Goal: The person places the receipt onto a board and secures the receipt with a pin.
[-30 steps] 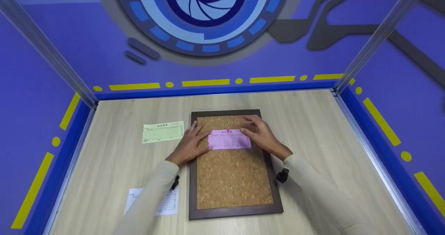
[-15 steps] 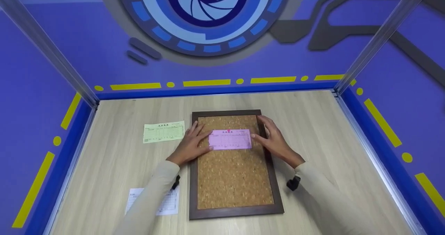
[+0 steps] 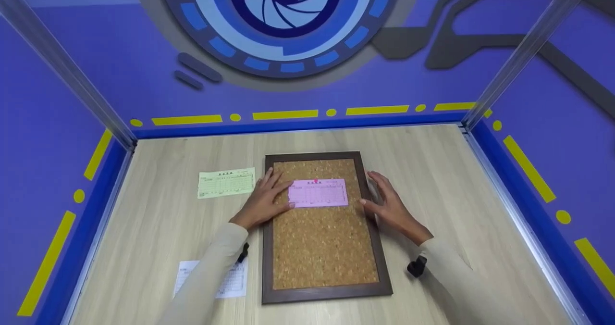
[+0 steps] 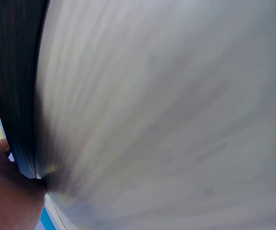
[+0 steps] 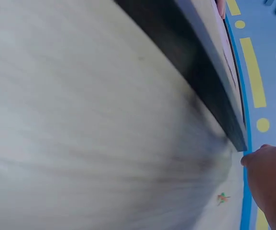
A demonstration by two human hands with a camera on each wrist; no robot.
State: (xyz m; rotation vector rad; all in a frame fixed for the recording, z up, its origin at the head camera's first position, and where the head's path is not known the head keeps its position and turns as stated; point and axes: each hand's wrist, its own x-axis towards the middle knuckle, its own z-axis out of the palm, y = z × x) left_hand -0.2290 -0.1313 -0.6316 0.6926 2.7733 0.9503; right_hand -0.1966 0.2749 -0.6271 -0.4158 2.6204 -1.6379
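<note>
Right now we've got our left hand [image 3: 262,201] flat on the cork board [image 3: 323,248], fingers straight and spread, tips resting at the left edge of the pink slip [image 3: 318,193]; it grips nothing. That slip lies across the upper part of the cork w/ a small red pin [image 3: 315,181] at its top edge. Our right hand [image 3: 391,206] sits just beside the board's right frame, on the table [image 3: 432,171], fingers relaxed and apart, holding nothing, clear of the slip. A green slip [image 3: 226,182] lies left of the board, near our left hand, and a white sheet [image 3: 230,281] lies at the front left, partly under our left sleeve. Wrist views are blurred: only the board's dark frame edge [image 4: 13,86] and tabletop show, so no finger detail there.
</note>
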